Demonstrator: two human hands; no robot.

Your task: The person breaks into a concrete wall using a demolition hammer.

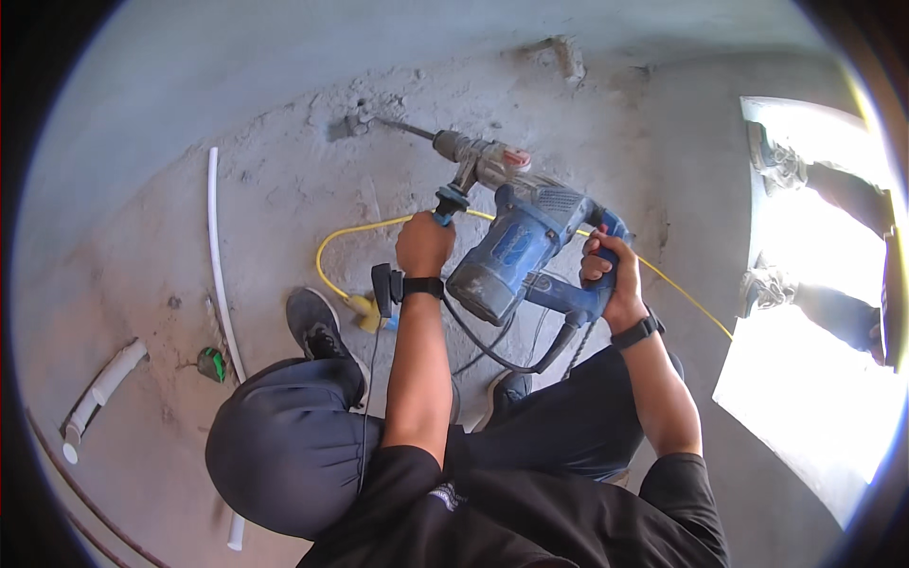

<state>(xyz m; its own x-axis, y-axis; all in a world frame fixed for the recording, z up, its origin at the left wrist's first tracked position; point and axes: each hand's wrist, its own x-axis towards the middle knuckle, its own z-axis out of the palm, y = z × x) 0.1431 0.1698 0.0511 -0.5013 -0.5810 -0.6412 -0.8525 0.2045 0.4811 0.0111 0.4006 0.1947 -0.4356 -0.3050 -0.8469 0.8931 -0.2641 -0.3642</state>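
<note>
In the head view, both bare hands hold a blue-and-grey rotary hammer (516, 248), which slants across the upper middle, its nose toward the upper left. The left hand (425, 244) is wrapped around the side handle (452, 203) just behind the tool's front end. The right hand (611, 272) grips the blue rear D-handle (614, 230), its fingers curled around the grip near the red trigger. The chisel bit (405, 127) points at a small chipped recess (347, 128) in the rough grey concrete; the tip appears to be at its edge, though contact is hard to make out at this size.

A black power cord (492, 361) loops below the motor housing, and a yellow extension cord (333, 248) curves past the left hand to a yellow connector (365, 309) beside one shoe (312, 320). A long white pipe (217, 248) lies to the left, with a green-and-black tape measure (211, 364) near it. At the far right, another person's legs (838, 308) show against a bright opening (805, 402).
</note>
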